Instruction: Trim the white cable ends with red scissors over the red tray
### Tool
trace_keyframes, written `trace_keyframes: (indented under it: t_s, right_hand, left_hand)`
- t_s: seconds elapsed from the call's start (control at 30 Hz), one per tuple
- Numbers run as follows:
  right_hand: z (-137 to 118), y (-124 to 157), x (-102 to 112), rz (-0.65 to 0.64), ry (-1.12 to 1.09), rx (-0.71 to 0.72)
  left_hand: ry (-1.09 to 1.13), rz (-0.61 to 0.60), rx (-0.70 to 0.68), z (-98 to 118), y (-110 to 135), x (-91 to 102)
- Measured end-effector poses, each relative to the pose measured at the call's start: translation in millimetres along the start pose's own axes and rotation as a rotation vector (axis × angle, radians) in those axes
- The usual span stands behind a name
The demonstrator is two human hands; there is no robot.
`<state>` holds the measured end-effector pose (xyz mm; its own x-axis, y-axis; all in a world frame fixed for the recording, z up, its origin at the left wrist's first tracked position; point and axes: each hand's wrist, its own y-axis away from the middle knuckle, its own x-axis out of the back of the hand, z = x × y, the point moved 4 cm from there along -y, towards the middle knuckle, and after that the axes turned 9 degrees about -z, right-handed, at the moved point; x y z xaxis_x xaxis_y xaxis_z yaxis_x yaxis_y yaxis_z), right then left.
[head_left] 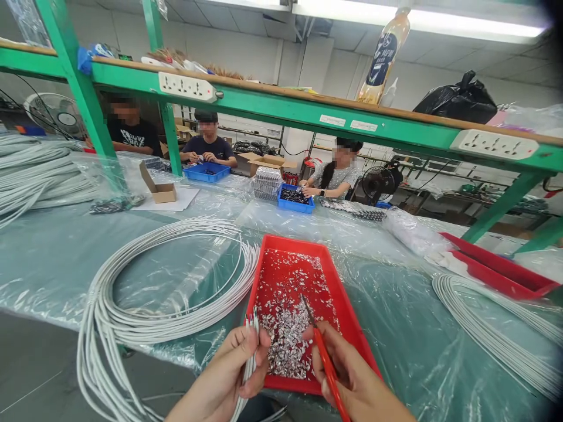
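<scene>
My left hand is closed around several white cables. Their stripped ends, with small coloured wires, stick up above the thumb. In my right hand lies a red-handled tool with a thin dark pointed tip; its exact kind is hard to make out. The tip points up and away, over a red tray. Silvery foil scraps are strewn across the tray floor, thickest at the near end. A large coil of white cable lies left of the tray and hangs past the table edge.
More white cable lies at far left and right. Plastic sheeting covers the table. Another red tray sits at right. Across the table, several people work by blue trays. A green shelf beam with power strips runs overhead.
</scene>
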<state>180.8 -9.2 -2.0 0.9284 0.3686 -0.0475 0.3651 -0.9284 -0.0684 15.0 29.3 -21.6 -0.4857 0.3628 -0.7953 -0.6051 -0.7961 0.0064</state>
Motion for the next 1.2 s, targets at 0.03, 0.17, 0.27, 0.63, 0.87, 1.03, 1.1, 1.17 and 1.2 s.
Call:
trace_keyframes:
  t_s: [0.03,0.17,0.27,0.63,0.87,1.03,1.1,1.17,1.2]
  right_hand:
    - [-0.1,-0.4,-1.8,-0.004,0.009,-0.022]
    - [1.8,1.7,-5.4,-0.035,0.183,-0.183]
    - [-3.0,4.5,-5.5,-0.056,0.506,-0.293]
    - [-27.3,6.8,-12.0,-0.243,0.798,-0.370]
    - [-31.2,3.1,-9.4,-0.298,0.837,-0.365]
    - [-37.5,3.1,-10.0,-0.354,0.946,-0.399]
    - [-37.1,2.0,-8.0,-0.306,0.939,-0.365]
    - [-34.2,-1.9,-6.9,-0.215,0.797,-0.326]
    - [-32.7,-5.2,-7.7,-0.160,0.657,-0.292]
  left_hand:
    - [-0.005,0.020,0.014,0.8,0.9,-0.7]
    - [-0.154,0.091,-0.004,6.3,4.7,-6.5]
    - [-0.371,0.193,-0.113,10.8,7.7,-9.6]
    - [-0.739,0.199,-0.242,7.9,7.1,-4.5]
    - [-0.618,0.064,-0.125,1.9,10.3,-3.0]
    - [-0.230,-0.234,0.097,-2.9,11.2,-10.5]
    - [-0.144,-0.220,0.138,-1.3,12.2,-14.5]
    - [-0.169,-0.136,0.135,1.1,13.4,-17.3]
    - [-0.219,-0.092,0.128,1.9,14.1,-18.7]
